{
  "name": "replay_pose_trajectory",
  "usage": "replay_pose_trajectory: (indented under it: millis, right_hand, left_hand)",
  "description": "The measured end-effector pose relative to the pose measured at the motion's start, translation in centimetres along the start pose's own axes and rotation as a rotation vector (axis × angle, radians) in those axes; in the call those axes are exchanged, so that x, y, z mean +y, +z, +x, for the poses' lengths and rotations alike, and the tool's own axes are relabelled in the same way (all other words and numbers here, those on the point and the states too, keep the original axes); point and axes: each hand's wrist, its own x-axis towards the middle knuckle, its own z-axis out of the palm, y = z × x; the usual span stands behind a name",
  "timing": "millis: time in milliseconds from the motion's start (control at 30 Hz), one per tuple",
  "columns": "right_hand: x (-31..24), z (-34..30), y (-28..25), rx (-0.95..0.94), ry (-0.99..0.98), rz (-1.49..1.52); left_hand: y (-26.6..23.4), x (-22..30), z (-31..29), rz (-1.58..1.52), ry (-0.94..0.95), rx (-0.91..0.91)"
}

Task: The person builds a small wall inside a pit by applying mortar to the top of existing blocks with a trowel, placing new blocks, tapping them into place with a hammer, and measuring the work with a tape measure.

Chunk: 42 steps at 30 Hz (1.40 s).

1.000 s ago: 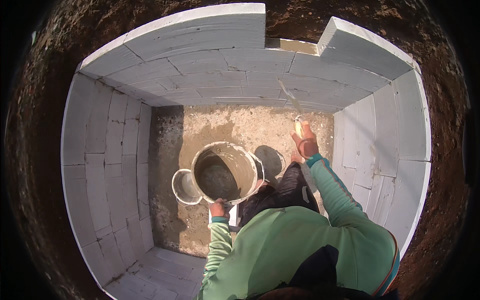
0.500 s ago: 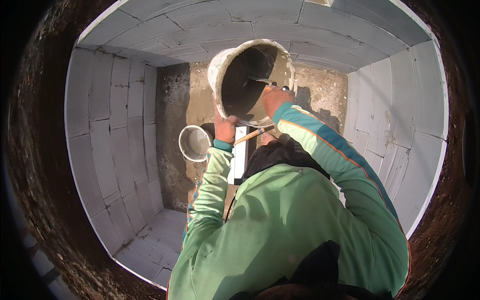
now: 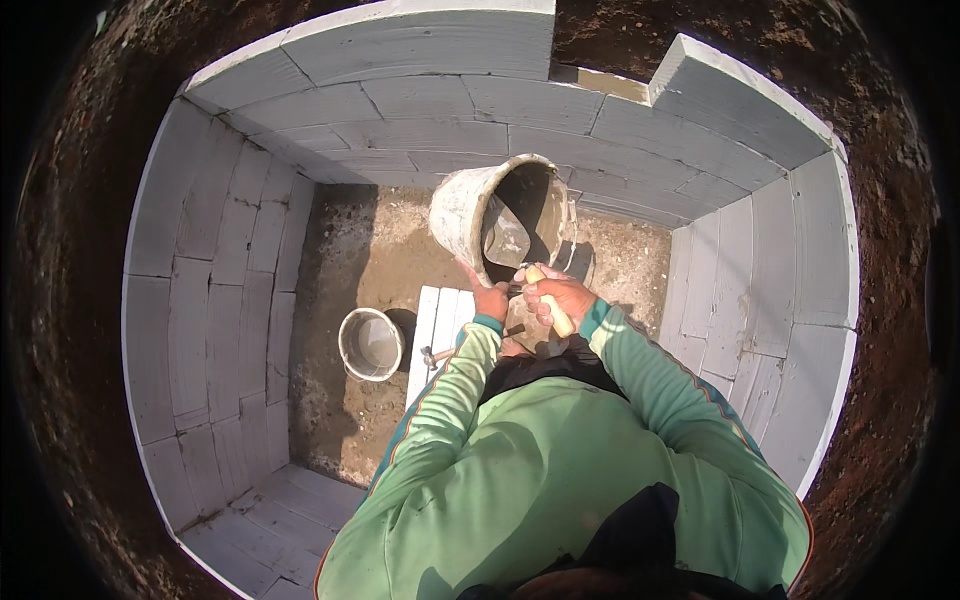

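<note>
A large, mortar-smeared bucket leans with its mouth tipped toward me. My left hand is closed on its near rim. My right hand grips the pale wooden handle of a trowel, whose metal blade is inside the bucket. The two hands are close together at the rim. White blocks lie beside my left forearm, and a hammer rests on them, its handle partly hidden by my sleeve. Left of the blocks stands a smaller bucket with greyish contents.
Light grey block walls enclose the pit on the sides I can see. The far wall has a notch in its top course. Brown soil surrounds the walls outside. The floor is dirty, rough and partly shaded.
My right hand has drawn back toward me, and the trowel blade has turned and shows plainly in the bucket. My left hand stays on the rim. My view has shifted, showing more far wall.
</note>
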Motion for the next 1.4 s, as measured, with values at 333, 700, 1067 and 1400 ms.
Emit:
replay_pose_trajectory:
  millis: [333, 700, 1067, 1400]
  right_hand:
    - [-26.8, -13.1, -0.7, 0.247, -0.096, -0.480]
    - [-50.8, -0.4, 3.7, 0.525, 0.390, -2.989]
    - [-53.1, -9.3, -0.1, 0.592, 0.119, -3.215]
    - [-50.2, -23.7, 4.0, 1.353, 0.045, -2.772]
  left_hand:
    - [-2.7, -2.9, -4.4, -1.062, -0.461, 0.093]
    - [-3.3, -11.1, -8.8, -0.882, -0.654, 0.543]
    - [-1.6, -10.7, -8.5, -1.020, -0.722, 0.522]
    - [-1.6, -2.4, -5.6, -1.016, -0.572, 0.318]
